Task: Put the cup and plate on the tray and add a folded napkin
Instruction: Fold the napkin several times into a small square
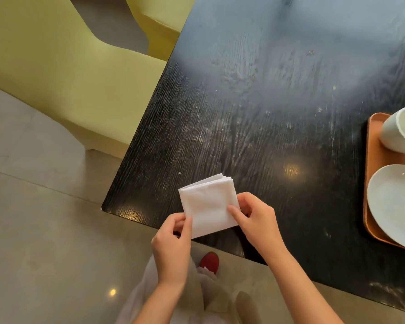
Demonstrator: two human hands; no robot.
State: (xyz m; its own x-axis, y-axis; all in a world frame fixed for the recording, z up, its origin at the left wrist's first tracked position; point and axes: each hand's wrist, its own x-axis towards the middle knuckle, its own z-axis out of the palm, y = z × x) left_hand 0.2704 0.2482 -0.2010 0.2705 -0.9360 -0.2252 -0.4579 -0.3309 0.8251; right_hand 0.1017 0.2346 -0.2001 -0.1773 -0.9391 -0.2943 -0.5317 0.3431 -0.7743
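Napkin (208, 203): folded square, held above near table (255, 101) edge, pinched at lower corners by left hand (171, 239) and right hand (255, 218). Cup (400, 130), plate (394, 205) already on tray (372, 174), well apart. Risk: layers fanning open in transit if pinch loosens; sleeve-less forearm clipping plate.

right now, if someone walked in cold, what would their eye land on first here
First the white folded napkin, pinched at its near corners by the left hand and right hand over the near edge of the black table. Next, at the right edge, the orange tray already carrying a white cup and white plate. Pale yellow-green chairs stand to the left.
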